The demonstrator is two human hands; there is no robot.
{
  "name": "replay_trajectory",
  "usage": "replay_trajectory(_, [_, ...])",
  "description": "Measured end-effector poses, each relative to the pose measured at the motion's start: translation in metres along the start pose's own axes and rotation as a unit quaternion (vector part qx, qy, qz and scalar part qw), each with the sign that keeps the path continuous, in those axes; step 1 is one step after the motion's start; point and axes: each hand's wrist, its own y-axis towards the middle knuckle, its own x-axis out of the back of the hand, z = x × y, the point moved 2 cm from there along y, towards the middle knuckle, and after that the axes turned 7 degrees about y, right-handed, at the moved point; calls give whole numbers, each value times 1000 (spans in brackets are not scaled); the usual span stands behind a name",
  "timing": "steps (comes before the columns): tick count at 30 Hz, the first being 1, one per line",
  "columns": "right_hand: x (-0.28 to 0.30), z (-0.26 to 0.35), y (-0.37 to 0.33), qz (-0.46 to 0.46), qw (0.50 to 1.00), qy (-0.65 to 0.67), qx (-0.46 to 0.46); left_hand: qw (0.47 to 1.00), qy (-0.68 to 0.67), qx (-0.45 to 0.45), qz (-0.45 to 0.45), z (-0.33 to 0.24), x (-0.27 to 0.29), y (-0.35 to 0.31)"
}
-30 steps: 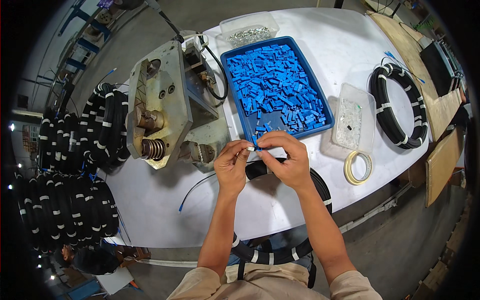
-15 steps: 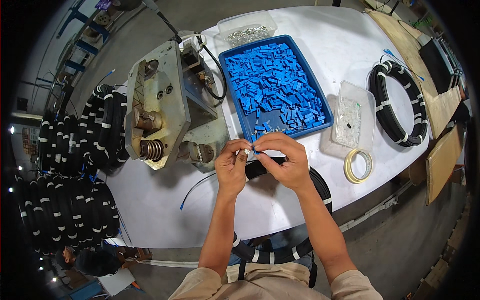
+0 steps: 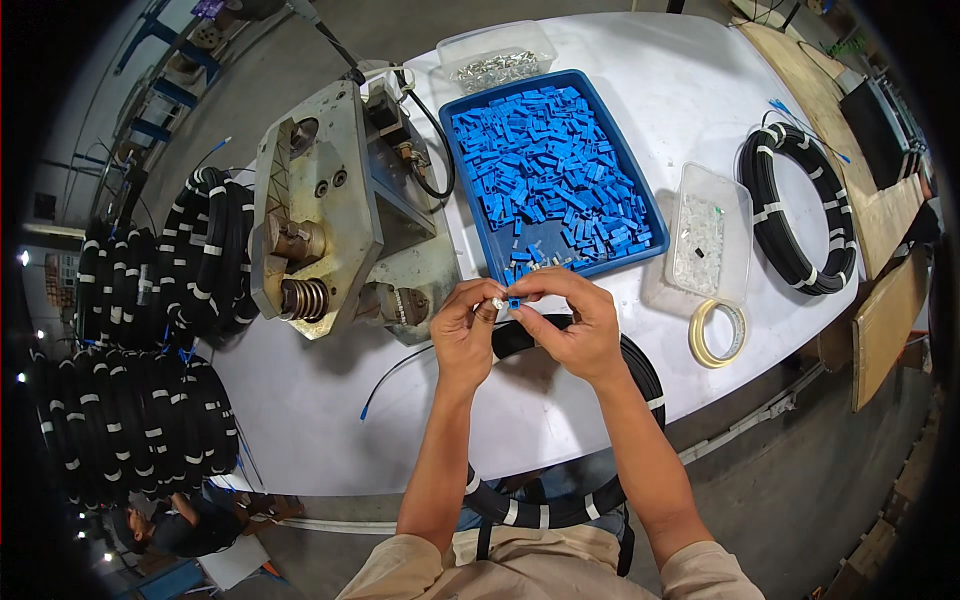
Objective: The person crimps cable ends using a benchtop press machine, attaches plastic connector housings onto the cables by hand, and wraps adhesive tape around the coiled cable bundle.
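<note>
My left hand (image 3: 464, 335) is closed in a pinch on a small white connector (image 3: 498, 303). Thumb and fingers of my right hand (image 3: 572, 325) grip a small blue connector housing (image 3: 515, 303), with its end turned towards me. The two pieces are close together just in front of the blue tray (image 3: 655, 245), which is heaped with loose blue housings (image 3: 550, 160). Below my hands a black cable coil (image 3: 642, 370) with white tape bands hangs over the table's near edge. A loose cable end with a blue tip (image 3: 364, 411) lies to the left.
A heavy metal press (image 3: 330, 220) stands left of the tray. Clear plastic boxes sit behind (image 3: 540, 45) and right (image 3: 735, 220) of it. A tape roll (image 3: 716, 334) and another black coil (image 3: 765, 210) lie right. Stacked coils (image 3: 150, 420) and a person (image 3: 190, 520) are at left.
The blue housing in my right hand has turned, so its open end now shows more. My hands have barely moved. The person at lower left has shifted posture.
</note>
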Motion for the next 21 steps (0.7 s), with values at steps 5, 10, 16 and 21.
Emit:
replay_trajectory(5, [-1, 0, -2, -16, 1000, 12, -19, 1000, 1, -7, 0, 0, 0, 0])
replay_trajectory(10, [-2, -1, -2, -20, 1000, 16, -18, 1000, -8, -1, 0, -1, -1, 0])
replay_trajectory(16, [-1, -3, -2, -16, 1000, 12, -9, 1000, 10, -2, 2, -1, -1, 1])
replay_trajectory(21, [-1, -3, -1, -15, 1000, 17, -5, 1000, 1, 1, -1, 0, 0, 1])
